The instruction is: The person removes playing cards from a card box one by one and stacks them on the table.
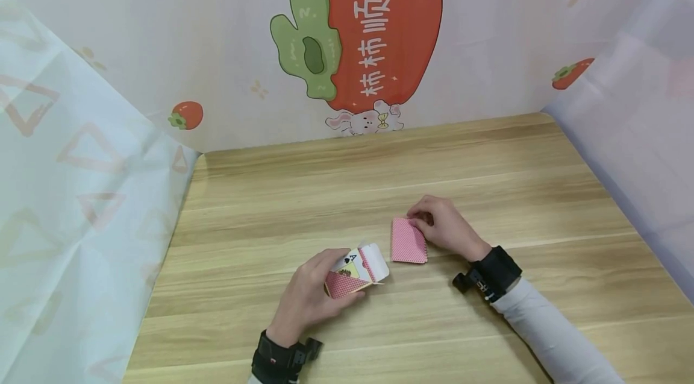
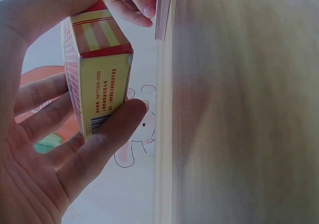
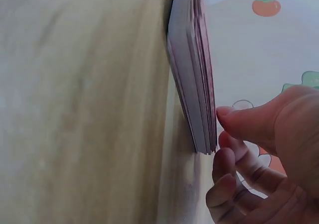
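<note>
My left hand (image 1: 310,292) grips a red-and-yellow playing card box (image 1: 345,290), thumb on one side and fingers on the other. The box tilts above the table, its white end flap (image 1: 376,261) open toward the right, and an ace of spades shows on its face. Yellow sides with red print and a barcode appear in the left wrist view. Right of the box, a deck of cards (image 1: 408,242) lies face down, red-patterned backs up, its edges slightly uneven. My right hand (image 1: 446,228) is at the deck's far right corner, thumb on the top card and other fingers curled by the edge.
The wooden table (image 1: 271,209) has a printed cloth backdrop (image 1: 233,40) with persimmon drawings along its far edge. White sheets (image 1: 81,203) hang at the left and right sides. Each wrist wears a black strap (image 1: 496,272) with a small camera.
</note>
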### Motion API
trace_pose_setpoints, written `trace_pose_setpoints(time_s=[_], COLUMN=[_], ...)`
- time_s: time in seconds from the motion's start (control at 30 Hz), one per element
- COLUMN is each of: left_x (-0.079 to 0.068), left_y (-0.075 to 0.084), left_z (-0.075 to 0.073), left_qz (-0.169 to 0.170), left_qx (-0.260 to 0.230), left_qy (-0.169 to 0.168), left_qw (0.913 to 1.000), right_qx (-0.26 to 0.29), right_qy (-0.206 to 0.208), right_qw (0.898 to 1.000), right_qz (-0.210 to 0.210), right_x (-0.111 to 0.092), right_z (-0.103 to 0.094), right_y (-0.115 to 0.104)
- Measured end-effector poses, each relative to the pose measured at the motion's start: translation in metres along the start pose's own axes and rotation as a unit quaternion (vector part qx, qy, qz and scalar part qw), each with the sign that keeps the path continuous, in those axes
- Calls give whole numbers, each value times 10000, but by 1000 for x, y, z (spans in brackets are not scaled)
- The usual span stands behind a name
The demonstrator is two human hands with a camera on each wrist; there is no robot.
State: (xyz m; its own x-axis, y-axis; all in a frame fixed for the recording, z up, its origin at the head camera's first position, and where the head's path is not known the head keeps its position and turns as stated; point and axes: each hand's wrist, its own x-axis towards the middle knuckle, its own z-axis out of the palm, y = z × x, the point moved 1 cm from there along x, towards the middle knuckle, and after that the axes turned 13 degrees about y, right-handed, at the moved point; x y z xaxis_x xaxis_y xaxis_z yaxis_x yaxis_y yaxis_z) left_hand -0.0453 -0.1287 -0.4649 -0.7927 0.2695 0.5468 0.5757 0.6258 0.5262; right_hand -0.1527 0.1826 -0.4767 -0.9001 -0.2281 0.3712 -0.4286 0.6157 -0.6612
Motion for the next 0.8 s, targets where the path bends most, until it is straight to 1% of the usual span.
trace_pose_setpoints(time_s=[0.13,0.27,0.4,0.53,0.6,0.8], left_x=[1,2,2,1,0,-1], left_y=[1,2,3,2,2,4], left_z=[-1,-2,-2,-2,-2,-1], left_qz=[-20,-21,45,129,165,289], left_qx=[15,3,-61,-147,-171,-323], left_qy=[4,-21,4,46,63,93], left_qw=[10000,10000,10000,9998,9997,9990], right_qx=[205,697,1170,1640,1875,2224], right_qy=[133,120,-171,-514,-685,-1126], right_qw=[9997,9974,9928,9850,9797,9682], right_qz=[-12,-141,-175,-150,-196,-228], right_x=[0,-2,-9,-19,-24,-36], right_z=[-3,-6,-5,2,6,21], right_y=[-11,-32,-56,-74,-80,-88])
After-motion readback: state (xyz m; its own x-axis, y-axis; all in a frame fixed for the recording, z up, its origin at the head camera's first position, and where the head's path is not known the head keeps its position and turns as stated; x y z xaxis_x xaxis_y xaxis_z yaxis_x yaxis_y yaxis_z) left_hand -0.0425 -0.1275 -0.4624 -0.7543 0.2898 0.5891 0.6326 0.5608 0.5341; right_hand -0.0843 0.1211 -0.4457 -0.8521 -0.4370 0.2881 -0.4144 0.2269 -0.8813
